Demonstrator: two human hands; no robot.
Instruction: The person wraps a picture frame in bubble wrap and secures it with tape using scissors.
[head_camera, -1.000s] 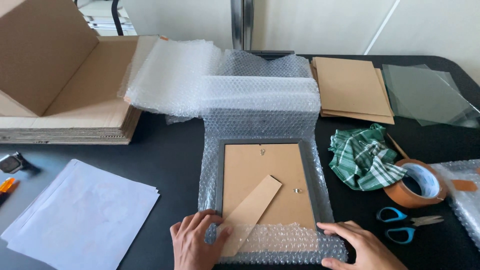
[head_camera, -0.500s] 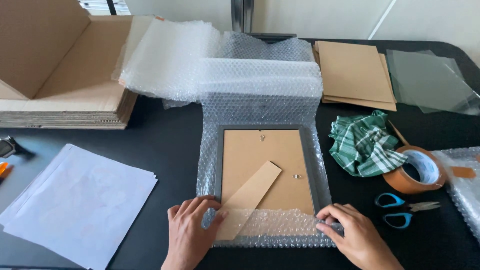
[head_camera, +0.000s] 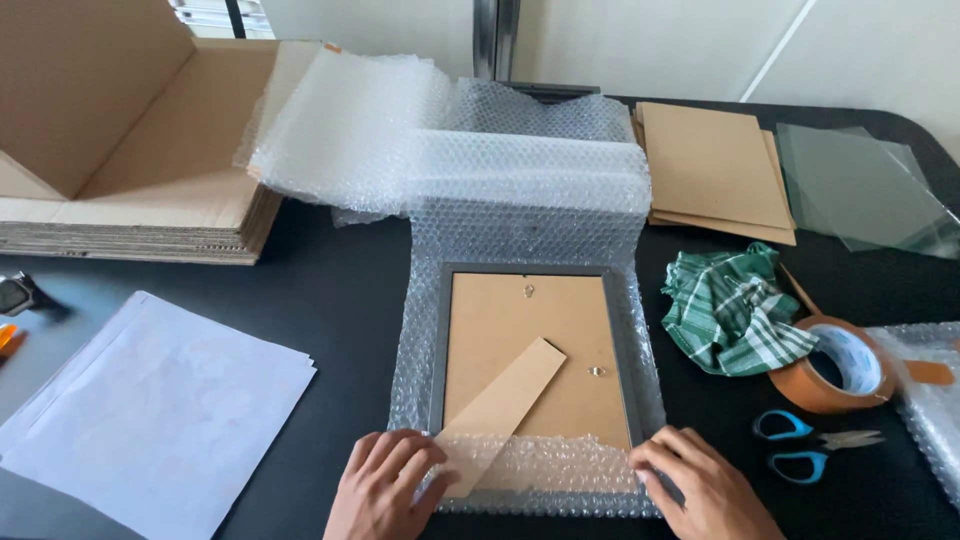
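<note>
head view: picture frame (head_camera: 530, 350) upright, lengthwise away.

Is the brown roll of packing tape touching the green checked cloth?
Touching. In the head view the brown roll of packing tape overlaps the lower right edge of the green checked cloth, with no black table visible between them.

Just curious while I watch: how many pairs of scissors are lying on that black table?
1. The blue-handled scissors lie near the right edge, just in front of the brown tape roll and right of the right hand. Others may lie out of frame.
</note>
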